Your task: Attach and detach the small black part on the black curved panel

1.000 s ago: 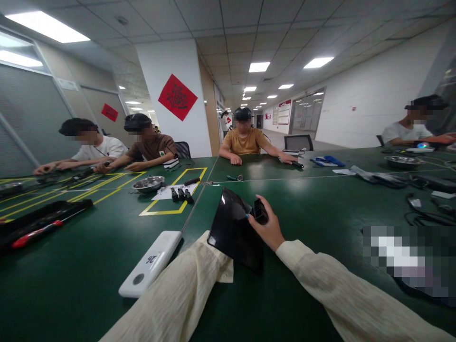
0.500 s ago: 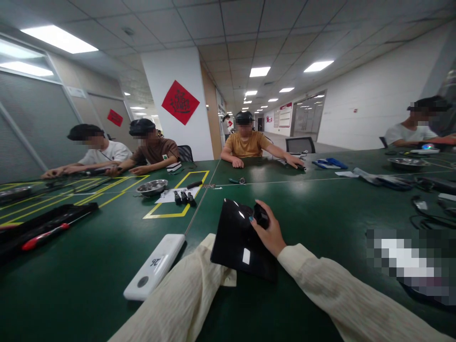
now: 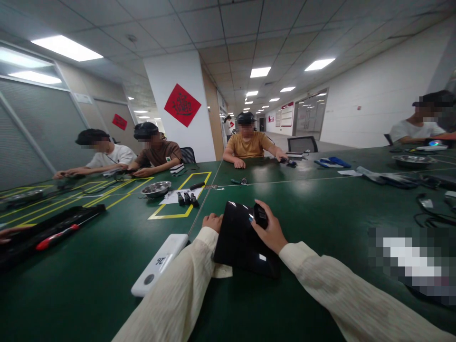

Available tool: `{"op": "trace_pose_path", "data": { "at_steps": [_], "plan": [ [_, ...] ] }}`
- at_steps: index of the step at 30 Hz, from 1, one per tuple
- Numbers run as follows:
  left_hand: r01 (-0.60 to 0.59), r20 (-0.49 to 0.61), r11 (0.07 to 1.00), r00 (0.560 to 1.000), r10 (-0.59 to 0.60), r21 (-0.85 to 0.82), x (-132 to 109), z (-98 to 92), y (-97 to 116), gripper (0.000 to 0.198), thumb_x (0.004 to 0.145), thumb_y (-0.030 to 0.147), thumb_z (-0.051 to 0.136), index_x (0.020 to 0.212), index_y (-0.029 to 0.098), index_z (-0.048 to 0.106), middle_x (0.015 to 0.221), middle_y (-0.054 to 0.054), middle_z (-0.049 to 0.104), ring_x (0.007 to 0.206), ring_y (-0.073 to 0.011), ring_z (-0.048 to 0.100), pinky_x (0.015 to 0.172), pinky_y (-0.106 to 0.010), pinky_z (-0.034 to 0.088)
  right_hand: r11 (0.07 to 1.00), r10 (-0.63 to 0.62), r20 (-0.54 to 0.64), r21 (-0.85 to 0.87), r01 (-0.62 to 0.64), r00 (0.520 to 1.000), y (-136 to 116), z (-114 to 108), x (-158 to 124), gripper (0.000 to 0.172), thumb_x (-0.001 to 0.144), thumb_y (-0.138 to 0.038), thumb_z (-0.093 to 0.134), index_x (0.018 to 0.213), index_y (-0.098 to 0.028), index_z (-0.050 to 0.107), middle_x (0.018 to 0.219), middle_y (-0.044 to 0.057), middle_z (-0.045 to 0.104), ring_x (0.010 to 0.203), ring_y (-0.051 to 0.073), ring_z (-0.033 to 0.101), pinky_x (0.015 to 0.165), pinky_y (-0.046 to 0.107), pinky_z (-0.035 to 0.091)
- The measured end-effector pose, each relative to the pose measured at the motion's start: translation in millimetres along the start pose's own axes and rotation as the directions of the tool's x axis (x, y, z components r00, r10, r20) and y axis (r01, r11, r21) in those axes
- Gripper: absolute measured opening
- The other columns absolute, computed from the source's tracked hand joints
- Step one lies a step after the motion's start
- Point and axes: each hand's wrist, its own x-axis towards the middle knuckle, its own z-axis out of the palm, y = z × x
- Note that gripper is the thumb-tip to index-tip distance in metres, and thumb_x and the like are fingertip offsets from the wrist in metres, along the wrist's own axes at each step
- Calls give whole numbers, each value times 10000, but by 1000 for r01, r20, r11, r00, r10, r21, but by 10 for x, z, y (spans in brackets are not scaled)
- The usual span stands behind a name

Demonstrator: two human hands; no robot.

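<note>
A glossy black panel (image 3: 237, 242), flat and tilted, stands before me with light reflected on its surface. My right hand (image 3: 272, 230) is closed round a small chunky black piece (image 3: 261, 216) at the panel's upper right; whether the two are joined, I cannot tell. My left hand (image 3: 213, 222) is at the panel's upper left edge, knuckles bent and fingertips partly hidden behind it. Left of my left forearm lies a white power bank (image 3: 160, 263) marked 26.
Three black parts (image 3: 187, 198) lie on white paper inside yellow tape, beside a metal bowl (image 3: 156, 189). At left are a black tray (image 3: 67, 223) and a red-handled screwdriver (image 3: 59, 237). A co-worker (image 3: 249, 142) sits opposite; cables (image 3: 423, 209) lie at right.
My left hand has come into sight at the panel's left edge, where the panel hid it before. The panel has turned slightly. The co-worker opposite has drawn one hand inward.
</note>
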Motion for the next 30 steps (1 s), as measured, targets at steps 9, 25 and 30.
{"op": "trace_pose_path", "data": {
  "at_steps": [9,25,30],
  "plan": [
    [120,-34,989,993,-117,89,-76,-69,-97,205,800,134,370,911,193,532,1050,-88,587,1103,-238,429,850,-391,356,950,8,248,-305,70,969,-53,26,12,582,755,-321,547,1302,-280,352,1188,31,543,1017,193,544,857,345,428],
    [139,-261,984,951,-165,-115,-88,-138,20,208,726,165,446,926,218,466,1003,-40,573,989,-222,496,815,-326,351,825,12,356,-531,192,934,-61,-70,113,596,794,-455,506,1317,-234,324,952,75,596,846,208,567,724,337,433],
    [120,-316,986,937,-150,-114,-142,-133,95,174,736,188,451,898,212,508,1007,-45,582,1026,-227,463,875,-342,326,794,41,384,-573,204,922,-23,-97,156,605,786,-461,519,1318,-258,317,977,76,591,837,213,573,709,329,430]
  ]
}}
